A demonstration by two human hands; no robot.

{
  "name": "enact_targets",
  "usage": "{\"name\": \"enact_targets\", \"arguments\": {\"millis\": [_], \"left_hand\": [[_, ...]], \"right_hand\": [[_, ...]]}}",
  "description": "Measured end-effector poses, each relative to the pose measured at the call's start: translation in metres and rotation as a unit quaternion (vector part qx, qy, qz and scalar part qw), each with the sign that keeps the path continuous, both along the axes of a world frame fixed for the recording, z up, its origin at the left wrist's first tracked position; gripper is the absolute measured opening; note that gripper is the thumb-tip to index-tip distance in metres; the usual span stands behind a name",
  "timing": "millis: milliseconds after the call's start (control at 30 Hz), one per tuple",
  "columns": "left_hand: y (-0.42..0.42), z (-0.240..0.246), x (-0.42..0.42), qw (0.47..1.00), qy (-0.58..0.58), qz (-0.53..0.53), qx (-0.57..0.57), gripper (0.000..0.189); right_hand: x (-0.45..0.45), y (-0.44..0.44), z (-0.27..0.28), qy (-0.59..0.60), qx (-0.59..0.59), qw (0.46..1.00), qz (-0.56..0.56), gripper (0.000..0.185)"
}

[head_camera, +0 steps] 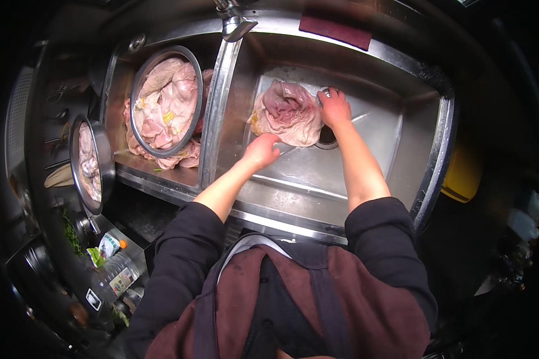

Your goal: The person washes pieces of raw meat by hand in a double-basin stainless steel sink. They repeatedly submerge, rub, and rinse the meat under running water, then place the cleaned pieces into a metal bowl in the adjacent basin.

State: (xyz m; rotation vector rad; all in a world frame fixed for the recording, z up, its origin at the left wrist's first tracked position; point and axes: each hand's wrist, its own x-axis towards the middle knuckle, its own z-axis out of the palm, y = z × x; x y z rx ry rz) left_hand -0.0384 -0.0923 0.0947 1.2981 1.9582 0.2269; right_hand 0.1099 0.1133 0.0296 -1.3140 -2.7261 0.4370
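A pale pink raw animal stomach [287,112], probably pork, lies spread on the floor of the right-hand steel sink basin [364,170]. Its middle is folded and darker pink, with a yellowish patch at the left edge. My left hand [262,151] is at its near left edge, thumb on top and fingers curled under. At its right edge is my right hand [335,107], fingers bent down beside a small shiny metal piece [327,93] that they partly cover. Whether they grip that piece or the meat's edge is hidden. Just below this hand shows the dark drain hole [327,137].
In the left basin, a steel bowl [200,103] of similar raw meat sits over more pieces [188,155]. Another meat bowl [104,166] stands further left. A faucet [236,24] overhangs the divider [220,112]. A dark red cloth [335,31] lies on the back rim. A plastic bottle [117,273] stands lower left.
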Motion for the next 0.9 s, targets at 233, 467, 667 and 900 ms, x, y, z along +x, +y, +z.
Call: {"name": "enact_targets", "arguments": {"millis": [233,467,667,900], "left_hand": [[0.034,-0.043,0.048,0.965,0.023,-0.158,0.209,0.058],[0.077,-0.084,0.024,0.967,0.206,-0.081,0.122,0.020],[0.112,-0.053,-0.031,0.925,-0.225,0.297,0.068,0.026],[0.122,0.022,-0.059,0.920,-0.239,0.257,0.175,0.023]], "right_hand": [[0.060,-0.004,0.007,-0.002,0.002,1.000,0.004,0.042],[0.109,-0.036,-0.006,0.033,0.035,0.999,-0.006,0.041],[0.111,-0.032,0.000,-0.001,-0.006,1.000,-0.003,0.047],[0.103,0.004,0.006,0.087,-0.099,0.978,-0.159,0.048]]}}
